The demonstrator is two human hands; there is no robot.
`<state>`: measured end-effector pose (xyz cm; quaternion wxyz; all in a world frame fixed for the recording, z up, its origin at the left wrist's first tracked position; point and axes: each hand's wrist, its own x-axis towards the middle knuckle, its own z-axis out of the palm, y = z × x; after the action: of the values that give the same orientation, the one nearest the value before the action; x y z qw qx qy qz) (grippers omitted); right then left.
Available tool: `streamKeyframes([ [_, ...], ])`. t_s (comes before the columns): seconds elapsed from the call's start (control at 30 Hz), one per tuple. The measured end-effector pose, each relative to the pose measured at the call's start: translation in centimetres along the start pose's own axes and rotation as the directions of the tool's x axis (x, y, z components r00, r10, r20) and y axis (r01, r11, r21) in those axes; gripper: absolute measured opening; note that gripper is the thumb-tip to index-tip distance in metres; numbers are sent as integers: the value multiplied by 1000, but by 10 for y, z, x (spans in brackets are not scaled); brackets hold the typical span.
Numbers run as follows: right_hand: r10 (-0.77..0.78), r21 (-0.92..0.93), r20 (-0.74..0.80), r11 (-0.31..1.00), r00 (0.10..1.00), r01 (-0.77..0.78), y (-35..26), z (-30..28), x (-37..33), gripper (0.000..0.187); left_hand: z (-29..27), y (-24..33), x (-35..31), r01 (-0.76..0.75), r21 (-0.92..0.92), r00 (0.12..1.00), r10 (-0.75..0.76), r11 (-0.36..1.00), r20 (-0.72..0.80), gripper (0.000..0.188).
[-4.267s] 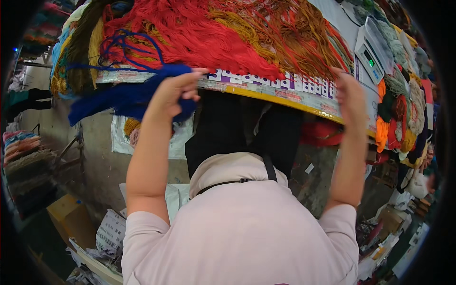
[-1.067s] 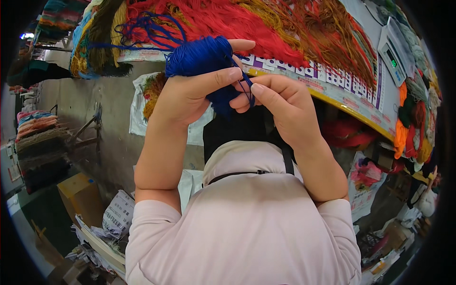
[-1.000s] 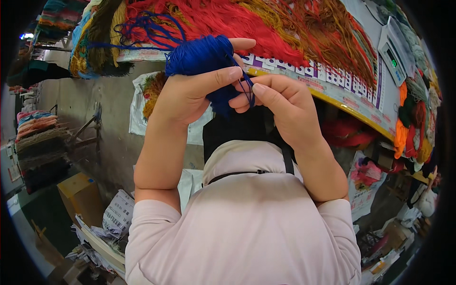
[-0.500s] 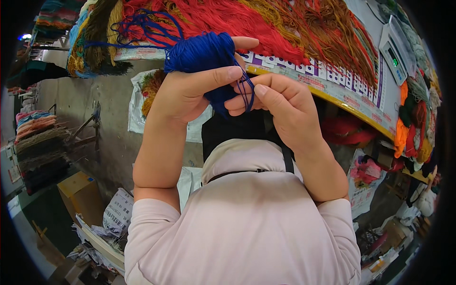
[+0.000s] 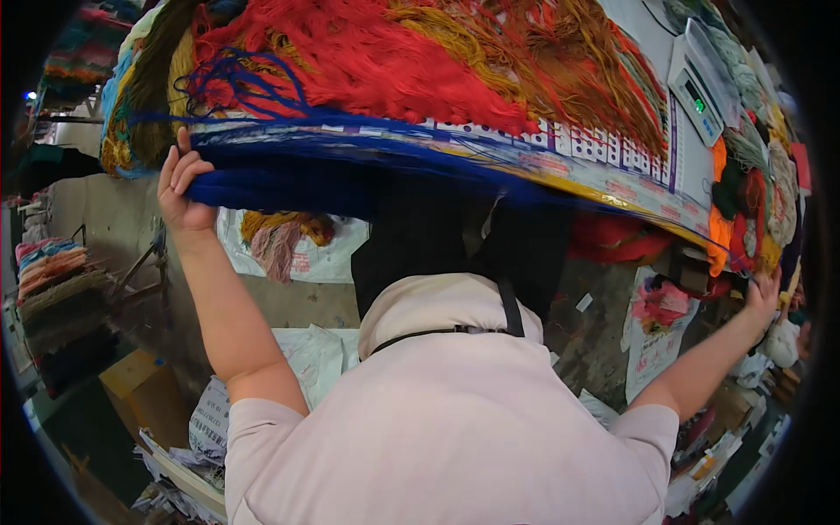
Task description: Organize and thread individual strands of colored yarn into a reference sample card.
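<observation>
Head view: blue yarn (image 5: 280, 182) strung along the front of the table (image 5: 687, 171); left hand (image 5: 185, 191) grasping one end, right hand's (image 5: 764, 297) fingers apparently pinching the other. Step: likely stretching; next calls for even tension.

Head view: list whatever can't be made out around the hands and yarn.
- Blue yarn, head view: blur smears its single strands together.
- Right hand, head view: too small near the picture's right rim to show how it grips.
- Table edge, head view: partly hidden behind the blue yarn.
- Red yarn, head view: far end cut off by the top edge.
- Scale screen, head view: too small to read surely.
</observation>
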<state>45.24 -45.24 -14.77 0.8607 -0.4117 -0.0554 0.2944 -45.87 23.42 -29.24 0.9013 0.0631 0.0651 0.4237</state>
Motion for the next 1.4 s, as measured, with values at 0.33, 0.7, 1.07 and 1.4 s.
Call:
streamKeyframes([
  [0.33,8,-534,78,845,997,35,350,282,-40,39,42,-154,55,168,733,934,131,659,-332,37],
  [0.7,403,-862,479,385,780,330,612,396,-108,22,3,-266,88,559,802,828,187,-211,-528,45],
  [1.07,341,-884,423,361,840,298,621,403,-113,16,-1,-249,71,517,850,850,58,100,-524,33],
  [1.4,198,-795,570,378,798,474,632,388,-121,13,8,-257,81,553,784,825,-57,283,-562,30],
])
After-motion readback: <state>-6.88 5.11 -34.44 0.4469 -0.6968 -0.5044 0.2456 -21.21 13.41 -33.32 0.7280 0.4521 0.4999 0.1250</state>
